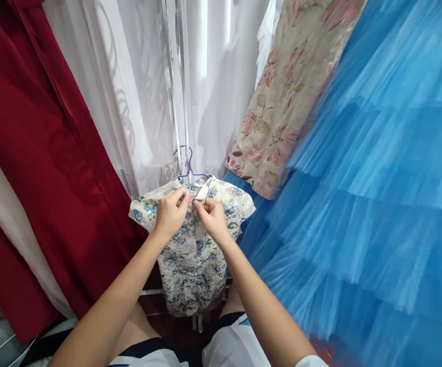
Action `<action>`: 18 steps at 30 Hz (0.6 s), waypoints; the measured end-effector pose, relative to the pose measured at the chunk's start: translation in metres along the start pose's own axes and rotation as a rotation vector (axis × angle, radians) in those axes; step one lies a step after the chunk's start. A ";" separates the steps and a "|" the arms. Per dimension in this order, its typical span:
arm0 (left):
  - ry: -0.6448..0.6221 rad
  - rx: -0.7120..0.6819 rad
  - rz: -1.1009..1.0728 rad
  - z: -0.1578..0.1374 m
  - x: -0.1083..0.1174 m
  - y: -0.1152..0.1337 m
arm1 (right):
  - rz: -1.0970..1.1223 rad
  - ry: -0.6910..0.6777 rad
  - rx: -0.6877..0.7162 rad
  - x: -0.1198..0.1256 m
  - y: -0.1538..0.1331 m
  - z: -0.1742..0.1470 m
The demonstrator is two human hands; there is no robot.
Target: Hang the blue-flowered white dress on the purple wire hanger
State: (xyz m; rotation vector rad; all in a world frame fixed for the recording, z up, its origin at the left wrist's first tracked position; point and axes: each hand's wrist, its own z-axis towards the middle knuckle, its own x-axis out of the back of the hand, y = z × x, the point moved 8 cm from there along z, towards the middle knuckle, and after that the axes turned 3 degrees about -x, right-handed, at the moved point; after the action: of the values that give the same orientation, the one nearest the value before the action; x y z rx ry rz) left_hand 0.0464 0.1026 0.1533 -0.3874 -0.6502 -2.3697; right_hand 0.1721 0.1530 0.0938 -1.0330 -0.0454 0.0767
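A short-sleeved blouse [193, 255], white with a blue and yellow floral print, hangs in front of me on a purple wire hanger [190, 163]. Both hands are at its neckline. My left hand [173, 209] pinches the collar edge on the left side between thumb and fingers. On the other side, my right hand [212, 216] pinches the collar [204, 188] edge close to the front opening. The fingertips of the two hands are a small gap apart. Whatever fastening lies between them is too small to make out.
A dark red garment [52, 153] hangs at left, with white curtains [221, 92] behind. At right hang a beige floral garment [278, 112] and a tiered blue tulle skirt [377, 178]. Metal poles [180, 76] rise behind the hanger. My legs are below.
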 end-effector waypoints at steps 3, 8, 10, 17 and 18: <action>0.241 0.113 -0.133 0.007 0.025 -0.026 | -0.066 -0.017 -0.047 -0.005 0.014 -0.002; 0.630 0.382 -0.296 -0.022 0.076 -0.126 | -0.013 -0.096 -0.162 -0.006 0.031 -0.031; 0.741 0.676 -0.432 -0.060 0.073 -0.174 | 0.010 -0.134 -0.185 -0.008 0.032 -0.047; 0.786 0.859 -0.487 -0.111 0.033 -0.197 | 0.083 -0.100 -0.234 0.005 0.041 -0.072; 0.812 0.811 -0.443 -0.106 0.037 -0.192 | 0.090 -0.101 -0.239 0.009 0.042 -0.072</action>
State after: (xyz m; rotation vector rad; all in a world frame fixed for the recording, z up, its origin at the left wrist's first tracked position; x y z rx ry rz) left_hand -0.1177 0.1551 0.0130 1.0943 -1.2514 -2.1118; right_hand 0.1845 0.1134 0.0208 -1.2697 -0.1013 0.2094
